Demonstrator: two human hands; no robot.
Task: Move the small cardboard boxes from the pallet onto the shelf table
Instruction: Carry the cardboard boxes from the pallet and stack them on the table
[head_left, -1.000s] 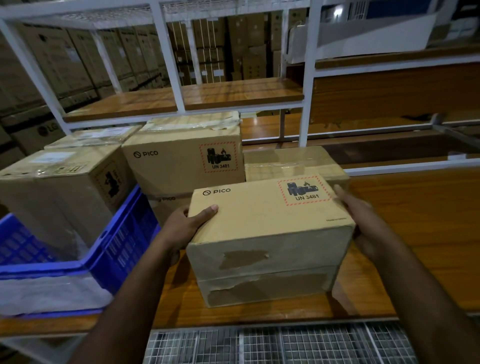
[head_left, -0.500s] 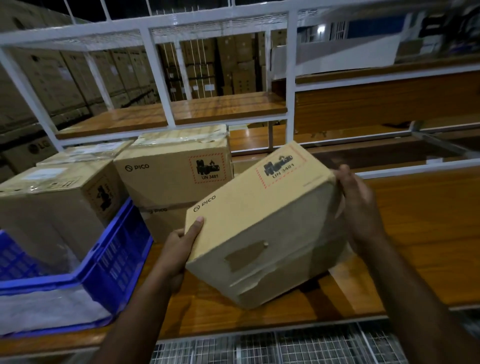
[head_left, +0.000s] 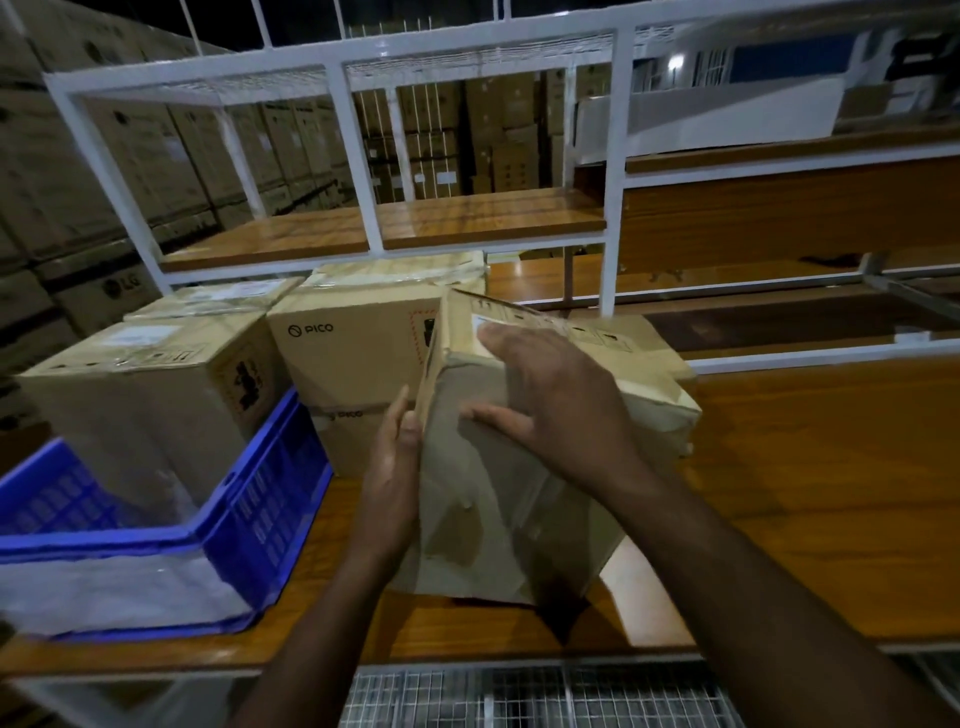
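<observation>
A small cardboard box (head_left: 498, 525) stands tipped up on the wooden shelf table (head_left: 810, 499), its taped underside facing me. My left hand (head_left: 389, 483) presses flat against the box's left face with straight fingers. My right hand (head_left: 550, 400) lies spread over the top of the facing side, fingers reaching toward a white label. Behind it lies another cardboard box (head_left: 649, 374), partly hidden. To the left stand stacked PICO boxes (head_left: 353, 353).
A blue plastic crate (head_left: 249, 514) at the left holds a cardboard box (head_left: 150, 395). White metal frame uprights (head_left: 615, 176) and an upper wooden shelf (head_left: 384, 228) rise behind. Bare wood extends to the right. A wire grid (head_left: 519, 696) lies below the table's front edge.
The box has been rolled from lying flat to standing on edge. My right hand moved from its right side onto the near face; my left hand slid along the left face.
</observation>
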